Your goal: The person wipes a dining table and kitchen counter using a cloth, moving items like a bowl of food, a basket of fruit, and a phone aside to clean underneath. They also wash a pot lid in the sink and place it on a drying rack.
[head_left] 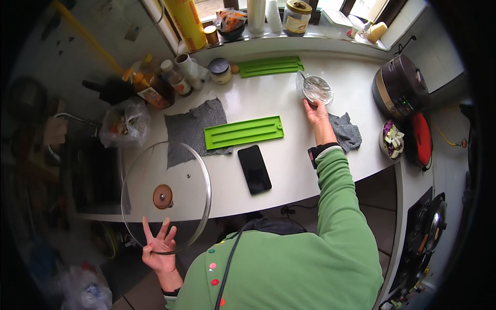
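Note:
My left hand [159, 252] grips the near rim of a large clear glass pot lid [182, 205] with a brown knob. The lid is held up over the counter's front edge, and its glass shows the counter behind it. At the far right of the counter, my right hand [318, 116] holds the near side of a small bowl [318, 91]. Clear plastic film covers the bowl, and a utensil handle shows at its left side. Just right of my right wrist lies a crumpled grey cloth [347, 131]. The grip's underside is hidden.
A green plastic tray [245, 132] overlaps a grey cloth [186, 128]; a phone [254, 169] lies nearby. Bottles [155, 93] and a food-filled bag [126, 122] stand left. A rice cooker [401, 87] and a bowl of chopped vegetables [392, 141] stand right; a cooktop [416, 232] is below.

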